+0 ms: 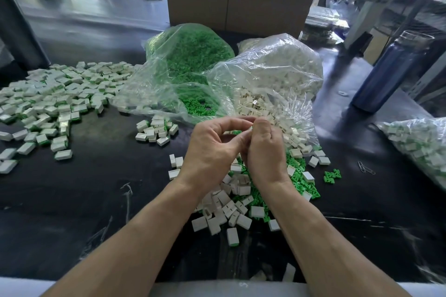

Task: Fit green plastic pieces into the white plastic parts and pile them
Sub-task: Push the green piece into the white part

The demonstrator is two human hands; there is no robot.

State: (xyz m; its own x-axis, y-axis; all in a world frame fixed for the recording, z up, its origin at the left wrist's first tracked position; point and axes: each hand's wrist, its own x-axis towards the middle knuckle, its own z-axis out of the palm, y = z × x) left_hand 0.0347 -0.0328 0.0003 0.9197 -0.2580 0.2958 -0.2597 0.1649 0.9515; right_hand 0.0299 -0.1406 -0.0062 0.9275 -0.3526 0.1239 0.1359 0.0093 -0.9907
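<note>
My left hand (212,149) and my right hand (264,149) meet above the middle of the black table, fingers curled and fingertips together. They pinch a small white plastic part (249,128) between them; most of it is hidden by the fingers. Under my hands lies a loose heap of white parts (229,202) mixed with green pieces (299,176). A clear bag of green pieces (190,60) and a clear bag of white parts (277,72) lie open just behind. Assembled white-and-green parts form a wide pile (55,99) at the left and a small pile (155,130) nearer the middle.
A blue bottle (388,72) stands at the right. Another clear bag of assembled parts (422,147) lies at the right edge. Paper clips (365,167) lie near it. A cardboard box (236,0) stands behind the bags. The black table (108,188) shows scratches at the front left.
</note>
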